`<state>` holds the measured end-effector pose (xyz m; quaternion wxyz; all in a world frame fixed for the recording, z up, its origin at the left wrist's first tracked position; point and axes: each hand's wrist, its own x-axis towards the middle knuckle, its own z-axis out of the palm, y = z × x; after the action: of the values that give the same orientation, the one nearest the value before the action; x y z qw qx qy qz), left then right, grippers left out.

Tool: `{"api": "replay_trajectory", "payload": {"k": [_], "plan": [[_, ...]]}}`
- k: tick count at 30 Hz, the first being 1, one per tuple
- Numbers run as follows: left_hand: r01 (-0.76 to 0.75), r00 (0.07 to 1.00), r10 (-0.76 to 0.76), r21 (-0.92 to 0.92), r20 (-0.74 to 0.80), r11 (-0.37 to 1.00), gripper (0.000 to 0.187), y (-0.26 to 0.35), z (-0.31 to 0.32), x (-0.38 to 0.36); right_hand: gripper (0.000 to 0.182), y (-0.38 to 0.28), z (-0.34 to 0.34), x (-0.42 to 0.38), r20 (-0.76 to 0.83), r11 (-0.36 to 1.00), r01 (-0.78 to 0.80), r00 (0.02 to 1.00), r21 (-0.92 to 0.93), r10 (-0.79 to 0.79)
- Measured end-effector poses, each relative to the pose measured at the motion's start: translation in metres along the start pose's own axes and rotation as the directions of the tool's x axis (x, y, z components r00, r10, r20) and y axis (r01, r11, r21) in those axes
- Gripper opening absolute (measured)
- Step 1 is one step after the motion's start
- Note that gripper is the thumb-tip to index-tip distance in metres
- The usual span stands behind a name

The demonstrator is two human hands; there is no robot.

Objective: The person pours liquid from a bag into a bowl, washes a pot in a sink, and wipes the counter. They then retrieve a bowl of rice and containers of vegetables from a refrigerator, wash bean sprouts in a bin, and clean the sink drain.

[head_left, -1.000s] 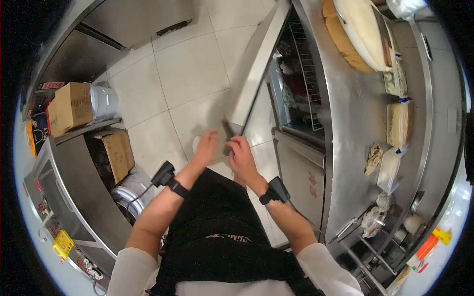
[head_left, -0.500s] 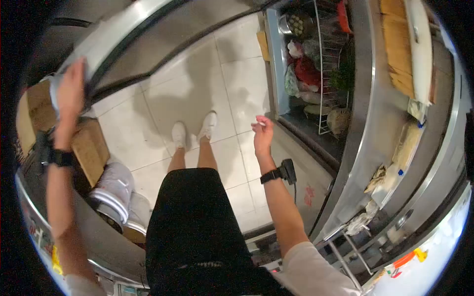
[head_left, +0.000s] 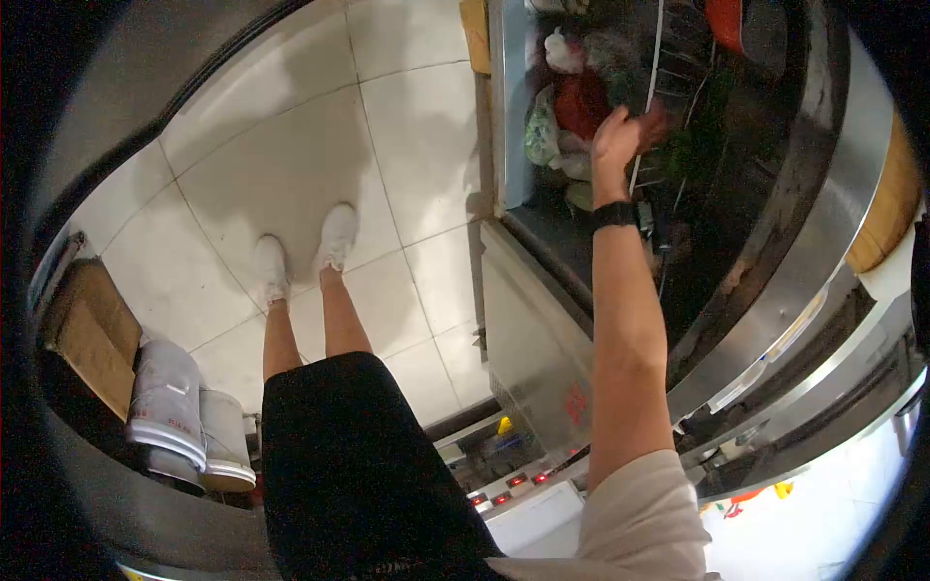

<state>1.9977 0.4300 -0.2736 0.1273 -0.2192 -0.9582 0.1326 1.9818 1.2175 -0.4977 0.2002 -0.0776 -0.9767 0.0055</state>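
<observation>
My right hand (head_left: pixel 615 143), with a black band on the wrist, reaches into the open fridge cabinet (head_left: pixel 513 116). It is at the white wire rack (head_left: pixel 655 58), beside a red bag (head_left: pixel 581 105). Its fingers are dark and smeared, so whether they hold anything does not show. Left of the hand lies a clear bag of greens (head_left: pixel 542 131), with a white knotted bag (head_left: pixel 562 50) above it. Dark leafy greens (head_left: pixel 715 111) sit to the right of the rack. My left hand is out of the picture.
A lowered door panel (head_left: pixel 538 320) stands beside the tiled floor (head_left: pixel 291 145). White buckets (head_left: pixel 165 392) and a cardboard box (head_left: pixel 97 329) are at the left. A steel counter edge (head_left: pixel 857 184) curves along the right. A red container (head_left: pixel 727 24) sits deeper inside the fridge.
My right hand has moved from over the floor into the fridge, up to the wire rack. My left hand has left the picture. The view has shifted toward the fridge.
</observation>
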Motion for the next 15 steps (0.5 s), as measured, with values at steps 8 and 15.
{"api": "replay_trajectory", "payload": {"k": [8,15], "plan": [[-0.069,0.995,0.064,0.065,0.076,0.995,0.049,0.017,-0.012,0.012,0.052,-0.005,0.011,-0.005,-0.056,0.972,-0.130,0.991,-0.198,0.121],[-0.142,0.987,0.133,0.093,0.094,0.986,0.048,0.019,-0.015,0.016,0.035,0.008,-0.005,0.011,0.085,0.943,-0.250,0.968,0.218,0.236]]}}
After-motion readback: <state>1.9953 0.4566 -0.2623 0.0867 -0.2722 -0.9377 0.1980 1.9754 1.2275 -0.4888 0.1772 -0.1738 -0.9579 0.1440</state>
